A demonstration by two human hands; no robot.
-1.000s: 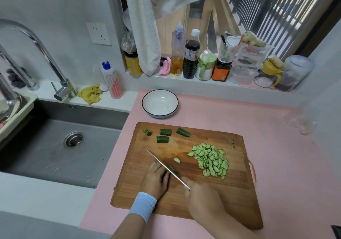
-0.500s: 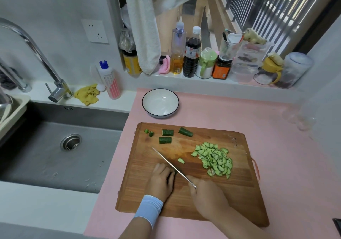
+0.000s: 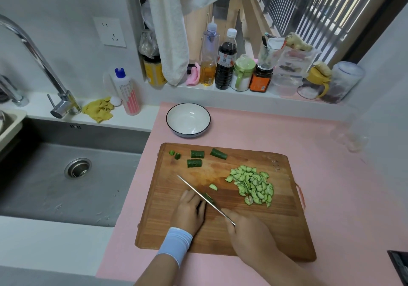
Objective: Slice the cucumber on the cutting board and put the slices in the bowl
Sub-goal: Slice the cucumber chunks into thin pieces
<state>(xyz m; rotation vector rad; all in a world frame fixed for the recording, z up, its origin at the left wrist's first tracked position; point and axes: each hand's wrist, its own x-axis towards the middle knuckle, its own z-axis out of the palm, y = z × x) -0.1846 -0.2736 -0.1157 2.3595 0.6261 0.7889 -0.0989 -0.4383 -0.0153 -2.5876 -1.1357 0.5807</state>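
Note:
A wooden cutting board lies on the pink mat. My left hand holds down a short dark green cucumber piece, mostly hidden under the fingers. My right hand grips the handle of a knife whose blade rests on that piece, pointing up and left. A pile of pale green slices lies to the right, and one loose slice sits beside the blade. Three cucumber chunks and two small end bits lie at the board's far edge. The white bowl behind the board holds nothing.
A steel sink with a tap is to the left. Bottles and jars line the window ledge behind the bowl. A cloth hangs over the ledge. A yellow rag and a dish soap bottle stand behind the sink.
Both hands and the knife stay at the same cucumber piece on the board. The camera view has shifted slightly. The slices and chunks have not moved.

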